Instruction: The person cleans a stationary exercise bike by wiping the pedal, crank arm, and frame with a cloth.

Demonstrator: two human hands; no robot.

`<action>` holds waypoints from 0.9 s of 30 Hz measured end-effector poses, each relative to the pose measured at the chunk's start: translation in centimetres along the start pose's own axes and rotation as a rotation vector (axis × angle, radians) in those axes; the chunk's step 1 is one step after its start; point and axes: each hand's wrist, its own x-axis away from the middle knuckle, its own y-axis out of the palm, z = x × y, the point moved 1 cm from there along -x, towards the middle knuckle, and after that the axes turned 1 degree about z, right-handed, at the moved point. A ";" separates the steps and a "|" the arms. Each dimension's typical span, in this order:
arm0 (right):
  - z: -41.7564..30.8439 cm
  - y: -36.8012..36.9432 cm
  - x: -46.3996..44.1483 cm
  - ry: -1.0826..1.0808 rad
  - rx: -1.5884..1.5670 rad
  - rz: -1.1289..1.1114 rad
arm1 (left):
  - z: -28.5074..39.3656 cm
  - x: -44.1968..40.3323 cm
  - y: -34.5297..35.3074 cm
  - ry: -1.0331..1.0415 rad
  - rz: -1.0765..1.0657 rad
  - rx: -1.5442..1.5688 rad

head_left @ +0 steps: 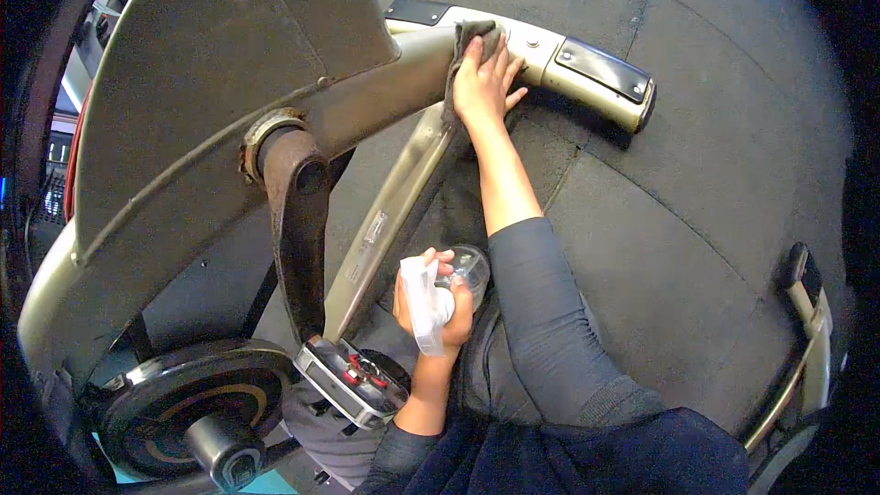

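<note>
My right hand (484, 87) reaches up to the front of an exercise bike, its fingers spread. Under it, a dark grey cloth (456, 73) is pressed against the metal frame (394, 73) where this meets the crosswise foot bar (596, 82). Closer to my body, my left hand (458, 312) is wrapped around a spray bottle with a white trigger head (423, 304). The bottle's clear body (472, 266) points away from me, and its contents are hard to make out. A rusty crank arm (298, 229) hangs to the left of this hand.
A pedal (353, 380) with red parts sits low at the crank's end, close to my left forearm. A round black weight-like disc (192, 403) stands at lower left. Dark rubber floor tiles (660, 211) spread rightward, with another metal stand (811, 312) at far right.
</note>
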 end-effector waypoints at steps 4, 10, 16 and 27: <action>0.6 0.4 1.1 0.001 -0.060 0.002 | 0.1 -0.1 0.1 -0.002 0.012 -0.008; -0.6 1.3 3.7 -0.385 -0.176 0.011 | -0.3 0.2 0.0 -0.002 0.031 -0.006; -4.9 0.4 8.7 -0.724 -0.238 -0.034 | -0.4 0.2 -0.1 0.026 0.033 0.001; -1.6 1.0 4.0 -0.659 -0.273 0.096 | -0.5 0.2 -0.2 0.048 0.037 -0.049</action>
